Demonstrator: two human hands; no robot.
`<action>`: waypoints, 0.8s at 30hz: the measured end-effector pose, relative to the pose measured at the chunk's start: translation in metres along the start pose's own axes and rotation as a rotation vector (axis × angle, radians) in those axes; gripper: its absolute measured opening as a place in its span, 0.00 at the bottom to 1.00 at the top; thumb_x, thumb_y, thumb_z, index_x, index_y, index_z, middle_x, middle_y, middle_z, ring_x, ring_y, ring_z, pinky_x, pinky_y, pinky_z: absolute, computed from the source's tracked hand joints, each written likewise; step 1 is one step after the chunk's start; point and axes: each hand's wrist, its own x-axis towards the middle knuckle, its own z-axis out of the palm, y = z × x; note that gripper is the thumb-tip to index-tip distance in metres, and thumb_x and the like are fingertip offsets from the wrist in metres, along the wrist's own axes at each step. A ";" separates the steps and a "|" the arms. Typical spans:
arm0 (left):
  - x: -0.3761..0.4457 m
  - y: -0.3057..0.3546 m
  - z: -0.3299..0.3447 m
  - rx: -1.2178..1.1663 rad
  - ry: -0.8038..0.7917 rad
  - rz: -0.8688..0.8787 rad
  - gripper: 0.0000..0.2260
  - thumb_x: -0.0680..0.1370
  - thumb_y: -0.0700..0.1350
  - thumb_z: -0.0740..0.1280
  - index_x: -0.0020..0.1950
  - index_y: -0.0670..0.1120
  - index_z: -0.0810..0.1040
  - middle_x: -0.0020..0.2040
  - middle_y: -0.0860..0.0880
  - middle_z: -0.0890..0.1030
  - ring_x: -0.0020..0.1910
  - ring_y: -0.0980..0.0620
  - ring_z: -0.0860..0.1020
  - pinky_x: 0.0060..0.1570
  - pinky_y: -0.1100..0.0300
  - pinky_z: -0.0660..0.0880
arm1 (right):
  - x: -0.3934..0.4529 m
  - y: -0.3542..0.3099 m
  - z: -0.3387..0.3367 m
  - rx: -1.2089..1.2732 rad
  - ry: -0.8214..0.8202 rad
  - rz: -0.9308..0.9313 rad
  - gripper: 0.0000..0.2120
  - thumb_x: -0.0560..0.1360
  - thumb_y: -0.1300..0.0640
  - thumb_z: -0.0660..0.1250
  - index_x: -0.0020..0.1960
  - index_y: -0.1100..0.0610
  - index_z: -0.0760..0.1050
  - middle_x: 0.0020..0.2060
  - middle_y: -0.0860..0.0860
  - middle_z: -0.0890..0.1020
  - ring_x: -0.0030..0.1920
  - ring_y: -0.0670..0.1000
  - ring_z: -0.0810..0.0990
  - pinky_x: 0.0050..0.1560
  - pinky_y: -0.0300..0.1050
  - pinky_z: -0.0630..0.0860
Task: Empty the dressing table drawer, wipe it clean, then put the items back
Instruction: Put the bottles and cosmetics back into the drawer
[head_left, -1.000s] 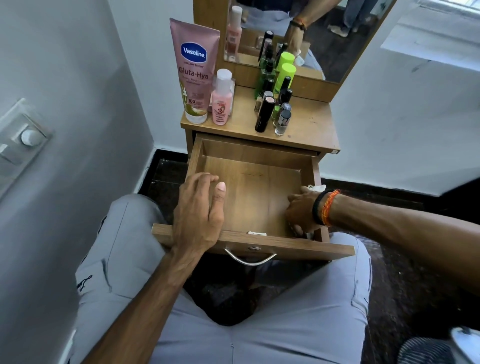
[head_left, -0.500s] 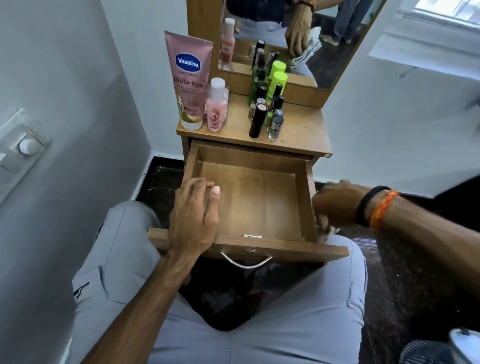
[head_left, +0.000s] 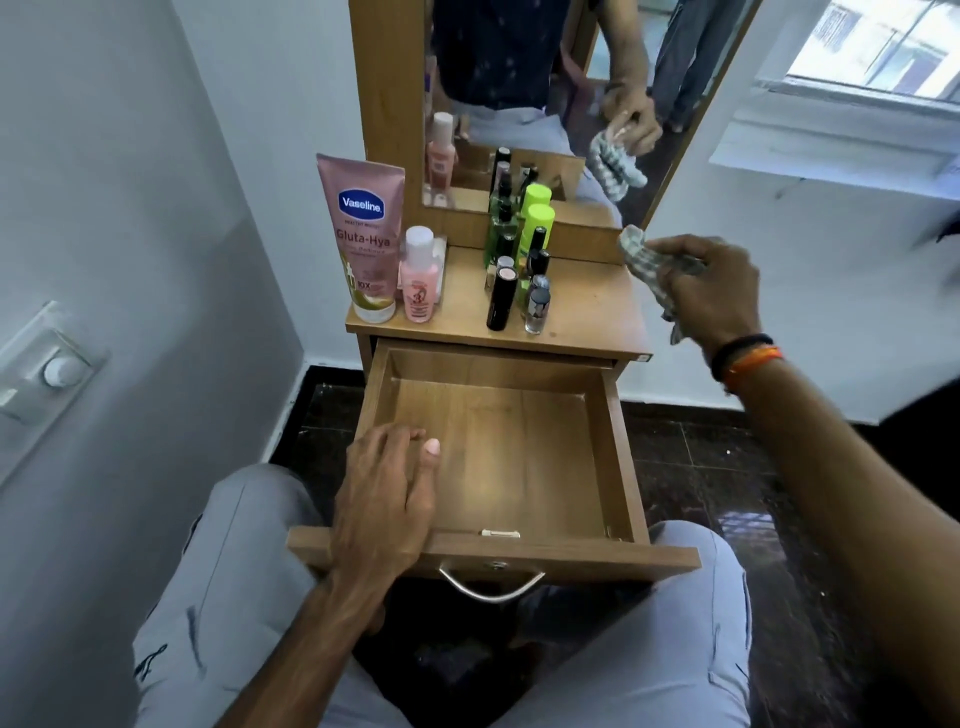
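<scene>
The wooden drawer (head_left: 618, 457) is pulled out over my lap, nothing inside it. My left hand (head_left: 384, 499) rests on the drawer's front left corner, fingers reaching inside along the left wall. My right hand (head_left: 711, 286) is raised beside the table's right edge, gripping a checked grey cloth (head_left: 641, 262). On the dressing table top (head_left: 587, 306) stand a pink Vaseline tube (head_left: 363, 239), a small pink bottle (head_left: 420, 275), and a cluster of nail polish and green bottles (head_left: 519, 270).
A mirror (head_left: 540, 104) rises behind the table top and reflects the cloth and hand. A grey wall with a switch plate (head_left: 47, 364) is close on the left. A window ledge (head_left: 857, 124) lies at the upper right. Dark tiled floor surrounds the table.
My right hand left the drawer's front right corner, passed outside its right wall, and rose with the cloth to table-top height. My left hand stayed on the drawer front.
</scene>
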 end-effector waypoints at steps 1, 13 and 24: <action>0.000 0.000 0.000 0.003 -0.001 -0.001 0.25 0.79 0.63 0.49 0.62 0.50 0.76 0.64 0.52 0.75 0.62 0.57 0.66 0.56 0.55 0.69 | 0.008 0.001 0.013 -0.060 0.046 -0.025 0.14 0.76 0.64 0.67 0.59 0.54 0.83 0.56 0.57 0.82 0.50 0.57 0.82 0.51 0.50 0.81; 0.005 0.005 0.000 0.034 -0.045 -0.029 0.25 0.78 0.65 0.51 0.64 0.53 0.75 0.64 0.56 0.73 0.63 0.58 0.67 0.59 0.57 0.68 | -0.002 0.022 0.088 -0.404 -0.238 -0.044 0.20 0.83 0.48 0.55 0.73 0.50 0.70 0.73 0.53 0.71 0.74 0.58 0.63 0.69 0.61 0.62; 0.111 0.090 0.000 -0.027 0.130 0.334 0.19 0.79 0.42 0.68 0.70 0.46 0.75 0.55 0.50 0.77 0.44 0.56 0.76 0.45 0.73 0.72 | -0.036 -0.022 0.092 -0.096 0.103 -0.459 0.14 0.73 0.49 0.73 0.52 0.58 0.78 0.46 0.54 0.78 0.43 0.50 0.76 0.38 0.42 0.74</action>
